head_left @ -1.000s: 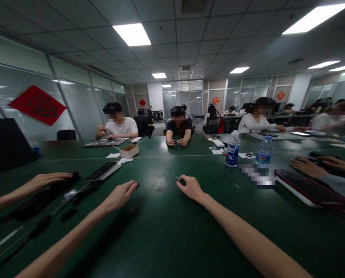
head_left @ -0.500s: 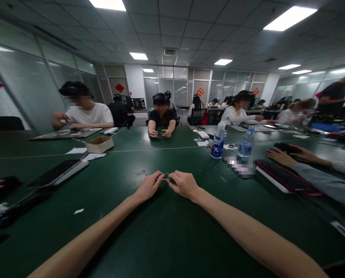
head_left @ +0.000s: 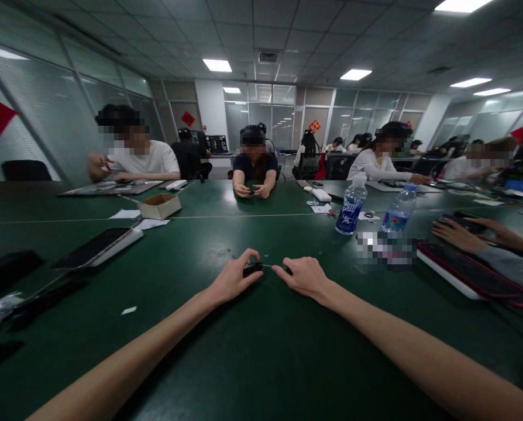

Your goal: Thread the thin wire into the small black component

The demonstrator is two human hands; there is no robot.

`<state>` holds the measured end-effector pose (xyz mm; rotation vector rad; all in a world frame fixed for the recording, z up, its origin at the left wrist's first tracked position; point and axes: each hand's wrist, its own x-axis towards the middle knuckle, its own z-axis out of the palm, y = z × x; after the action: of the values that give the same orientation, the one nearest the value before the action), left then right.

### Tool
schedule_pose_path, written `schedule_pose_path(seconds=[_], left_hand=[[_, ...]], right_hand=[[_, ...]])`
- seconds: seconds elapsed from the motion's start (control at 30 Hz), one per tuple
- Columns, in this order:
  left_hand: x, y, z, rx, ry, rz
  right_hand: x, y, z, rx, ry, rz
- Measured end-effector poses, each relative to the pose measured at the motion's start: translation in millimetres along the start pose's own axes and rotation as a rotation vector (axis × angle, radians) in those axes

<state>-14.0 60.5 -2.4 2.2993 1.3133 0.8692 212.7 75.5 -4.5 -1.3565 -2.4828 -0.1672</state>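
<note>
Well, the small black piece [head_left: 253, 269] sits under the fingers of my left hand [head_left: 234, 278], which is curled closed over it just above the green tabletop [head_left: 261, 362]. A thin strand [head_left: 270, 265] runs from it towards my right hand [head_left: 303, 276], whose thumb and forefinger look pinched on the far end, though it is too fine to see exactly how it sits in them. My two hands are near each other, not touching, with the strand between them.

The strand looks like the weak spot: a sudden pull or a loosened pinch could, I'd guess, snap it or let it slip away. If the black piece dropped, it might be hard to spot on the dark table, and it could skid. A scrap of white paper [head_left: 128, 310] lies to my left, with a phone in a white case [head_left: 95, 247] farther out and a cardboard box [head_left: 160, 206] beyond that. On my right stand a blue-labelled water bottle [head_left: 351, 206] and a clear bottle [head_left: 399, 208], which a careless elbow could catch. Farther right, a co-worker's hand [head_left: 457, 235] rests on a dark device.
</note>
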Motion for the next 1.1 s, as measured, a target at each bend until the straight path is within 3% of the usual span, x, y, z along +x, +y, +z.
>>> schedule_pose_path(seconds=[0.6,1.1], left_hand=[[-6,-2,-4.6,-0.084,0.011,-0.035],[-8,-4,-4.7,-0.055,-0.061,-0.02]], right_hand=[[-5,-4,-2,-0.059,0.027,0.008],[-10,-1,-1,-0.023,0.145,-0.18]])
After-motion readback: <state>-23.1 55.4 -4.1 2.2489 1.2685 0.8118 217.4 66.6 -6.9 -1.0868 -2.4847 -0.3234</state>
